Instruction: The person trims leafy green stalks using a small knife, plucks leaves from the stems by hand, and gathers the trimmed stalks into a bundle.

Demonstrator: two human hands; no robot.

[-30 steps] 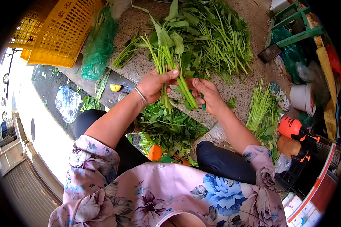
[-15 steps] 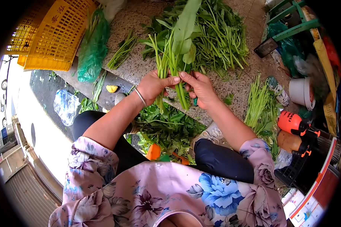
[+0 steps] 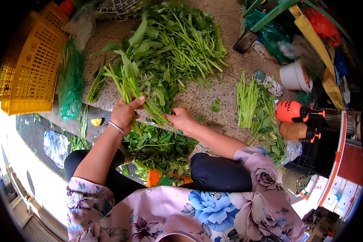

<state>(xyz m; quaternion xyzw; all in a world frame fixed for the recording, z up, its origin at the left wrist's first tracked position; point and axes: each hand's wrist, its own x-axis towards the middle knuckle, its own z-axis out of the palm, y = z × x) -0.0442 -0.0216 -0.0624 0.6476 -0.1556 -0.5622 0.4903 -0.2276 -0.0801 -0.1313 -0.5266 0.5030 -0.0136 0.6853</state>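
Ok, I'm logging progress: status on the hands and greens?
Left hand gripping green stems. Right hand at their lower ends. Leafy pile just beyond, nothing visibly blocking.

Center: a speckled stone surface [image 3: 205,99], level, in even shade. Left: dark pavement [image 3: 28,126] adjoins sunlit ground [image 3: 48,191]; the shadow boundary runs diagonally. Upper left: yellow perforated crates [image 3: 32,66] stand at the surface's edge. Upper right: a green frame [image 3: 274,16] with angled bars. Lower right: a red-and-white panelled unit [image 3: 349,165]. Daylight enters from the left.
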